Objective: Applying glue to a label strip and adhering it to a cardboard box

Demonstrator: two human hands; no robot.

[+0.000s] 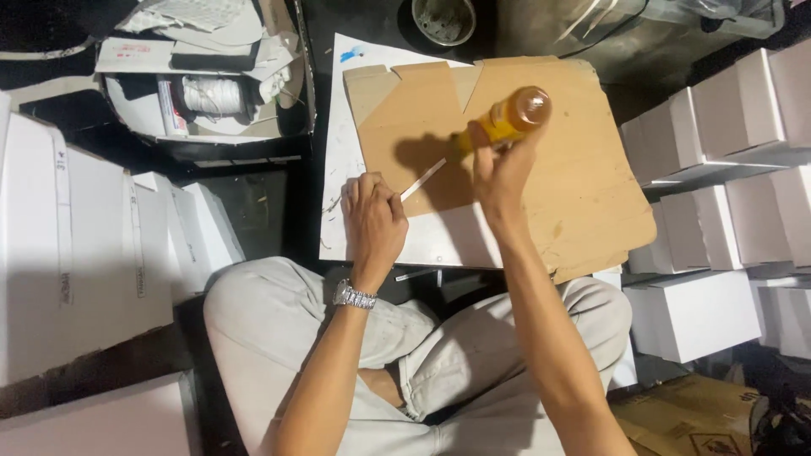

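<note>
1. Bottle (504,121), amber, upper centre of frame, gripped in my right hand (500,173), tilted over the cardboard sheet (583,194).
2. Left hand (372,218) at centre, fingers curled, pinching a thin white strip (422,179).
3. White boxes (718,135) at right edge.

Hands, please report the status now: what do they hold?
Right hand grips orange bottle, tipped over cardboard. Left hand holds thin white strip. Nothing between.
</note>
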